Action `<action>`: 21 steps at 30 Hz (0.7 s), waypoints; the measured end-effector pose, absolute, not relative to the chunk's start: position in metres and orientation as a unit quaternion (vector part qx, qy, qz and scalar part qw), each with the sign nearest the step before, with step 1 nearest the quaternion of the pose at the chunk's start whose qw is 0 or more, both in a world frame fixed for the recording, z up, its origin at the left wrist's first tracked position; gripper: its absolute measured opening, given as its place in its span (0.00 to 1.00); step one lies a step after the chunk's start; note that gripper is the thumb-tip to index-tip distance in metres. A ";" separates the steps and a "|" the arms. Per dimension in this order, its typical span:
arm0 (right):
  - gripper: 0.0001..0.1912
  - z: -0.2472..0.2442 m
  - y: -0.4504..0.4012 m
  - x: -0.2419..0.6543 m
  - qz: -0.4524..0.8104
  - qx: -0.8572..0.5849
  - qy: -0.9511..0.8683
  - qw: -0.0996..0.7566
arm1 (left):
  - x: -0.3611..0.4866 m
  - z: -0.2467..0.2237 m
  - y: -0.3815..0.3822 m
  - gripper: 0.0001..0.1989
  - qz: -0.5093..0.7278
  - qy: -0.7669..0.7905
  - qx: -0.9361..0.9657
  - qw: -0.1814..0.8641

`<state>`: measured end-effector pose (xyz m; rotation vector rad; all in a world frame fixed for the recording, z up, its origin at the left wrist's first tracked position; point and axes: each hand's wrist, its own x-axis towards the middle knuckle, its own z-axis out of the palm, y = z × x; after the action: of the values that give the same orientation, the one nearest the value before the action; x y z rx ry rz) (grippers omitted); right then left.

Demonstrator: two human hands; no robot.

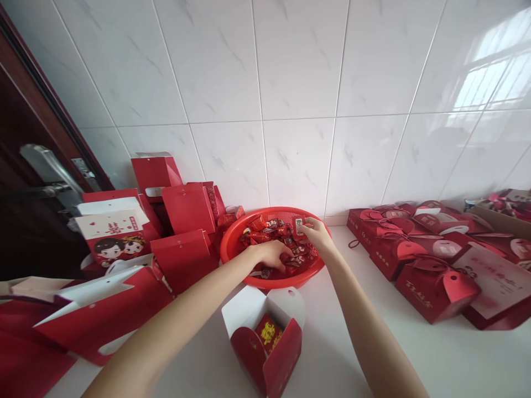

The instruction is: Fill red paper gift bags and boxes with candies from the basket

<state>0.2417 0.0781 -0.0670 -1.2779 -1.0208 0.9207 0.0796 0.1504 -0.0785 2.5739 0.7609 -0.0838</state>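
Observation:
A red plastic basket holds many wrapped candies in red and brown. My left hand reaches down among them, its fingers curled; what they grip, if anything, is hidden. At the basket's right side my right hand pinches a small red packet with a white code label. In front of the basket an open dark red box stands with its flaps up, and inside it lies a red packet with yellow characters.
Several red boxes and bags crowd the left side. Closed red boxes with ribbons stand in rows at the right, beside a cardboard box. A tiled wall rises behind; a dark door with a handle is at the far left.

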 end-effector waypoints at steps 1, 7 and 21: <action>0.06 -0.066 0.077 0.241 0.397 -0.550 -0.435 0.592 | 0.079 -0.078 0.150 0.16 -0.026 0.277 0.933 0.230; 0.04 -0.060 0.074 0.239 0.400 -0.549 -0.409 0.610 | 0.078 -0.074 0.149 0.09 0.051 0.323 0.903 0.279; 0.06 -0.059 0.074 0.239 0.406 -0.536 -0.379 0.635 | 0.071 -0.069 0.161 0.13 0.057 0.374 0.881 0.284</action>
<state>0.2387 0.0742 -0.0589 -1.2262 -0.8669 0.9289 0.0708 0.1609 -0.0694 2.3575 1.0009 0.1532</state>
